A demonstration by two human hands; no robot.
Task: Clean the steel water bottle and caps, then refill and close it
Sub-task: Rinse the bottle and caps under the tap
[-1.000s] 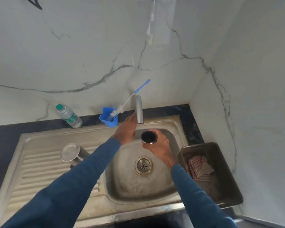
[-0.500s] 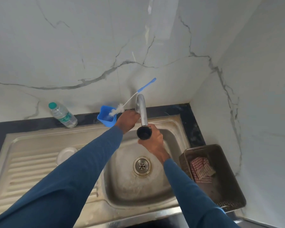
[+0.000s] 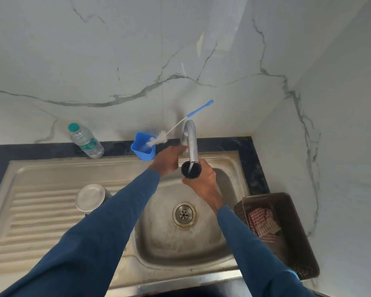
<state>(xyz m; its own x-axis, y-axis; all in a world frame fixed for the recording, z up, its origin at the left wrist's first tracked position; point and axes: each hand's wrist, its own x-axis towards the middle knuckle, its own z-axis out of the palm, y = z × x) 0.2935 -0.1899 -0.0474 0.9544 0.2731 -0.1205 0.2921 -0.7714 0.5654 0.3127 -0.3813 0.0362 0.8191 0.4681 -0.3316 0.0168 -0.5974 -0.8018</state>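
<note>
Right grip point(image 3: 204, 183) holds cap point(image 3: 191, 170) under tap point(image 3: 192, 144) above steel sink point(image 3: 165, 243); left grip point(image 3: 168, 159) at the lever point(image 3: 184, 139), hold unclear.

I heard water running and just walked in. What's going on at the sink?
A person is rinsing at the sink. The right hand grips a dark cap, open side up, under the tap, and a thin stream of water runs into it. The left hand is at the tap's base, apparently on its handle. A round steel piece stands on the drainboard, with neither hand on it.
</note>
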